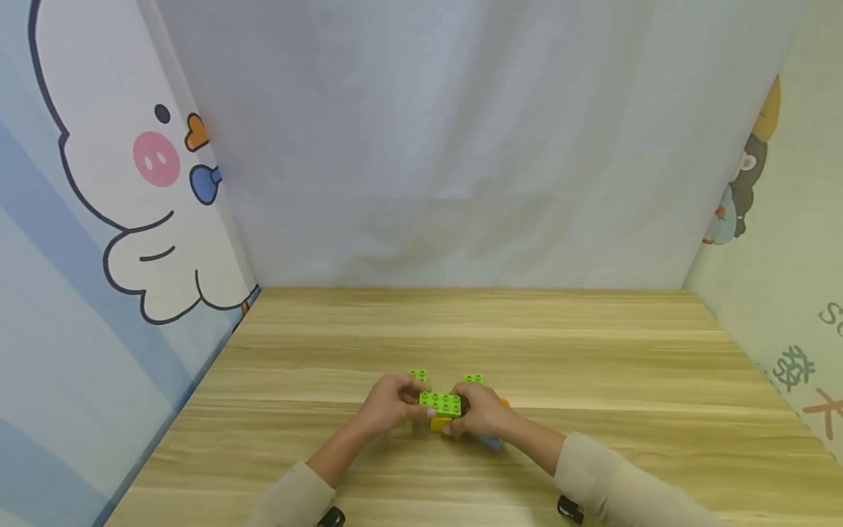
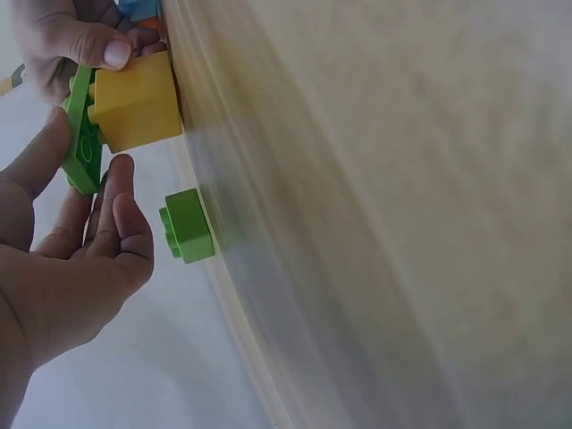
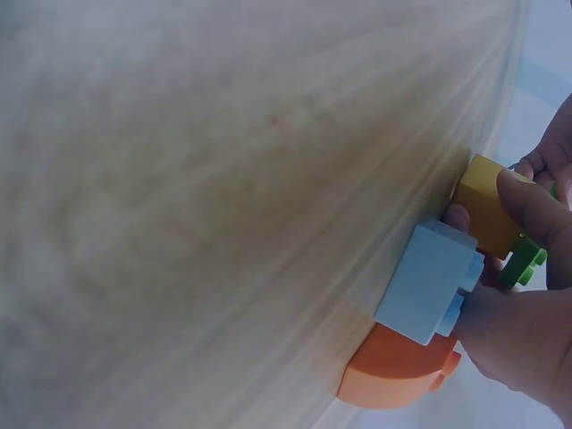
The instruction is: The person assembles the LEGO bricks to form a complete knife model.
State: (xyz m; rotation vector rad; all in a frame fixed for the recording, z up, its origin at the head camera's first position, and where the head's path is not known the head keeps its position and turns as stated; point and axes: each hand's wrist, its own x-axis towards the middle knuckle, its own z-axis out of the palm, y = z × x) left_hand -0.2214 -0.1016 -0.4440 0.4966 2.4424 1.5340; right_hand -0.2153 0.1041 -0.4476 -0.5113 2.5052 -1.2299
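Observation:
A flat green building brick (image 1: 440,404) with studs on top lies over a yellow block (image 2: 138,103), slightly tilted against the yellow studs, some of which show between them. My left hand (image 1: 393,399) pinches the green brick's left end between thumb and fingers. From the other side my right hand (image 1: 484,411) grips the yellow block, its thumb (image 3: 527,201) pressed on the near face and a fingertip showing low beside it. Right beside that hand stand a light blue block (image 3: 429,281) and an orange curved block (image 3: 393,366) on the table.
Behind the left hand is a small green block (image 2: 188,225) on the wooden table (image 1: 316,329). Another green block (image 1: 474,379) shows behind the right hand. A pale curtain (image 1: 435,146) hangs along the back edge, with printed panels at both sides.

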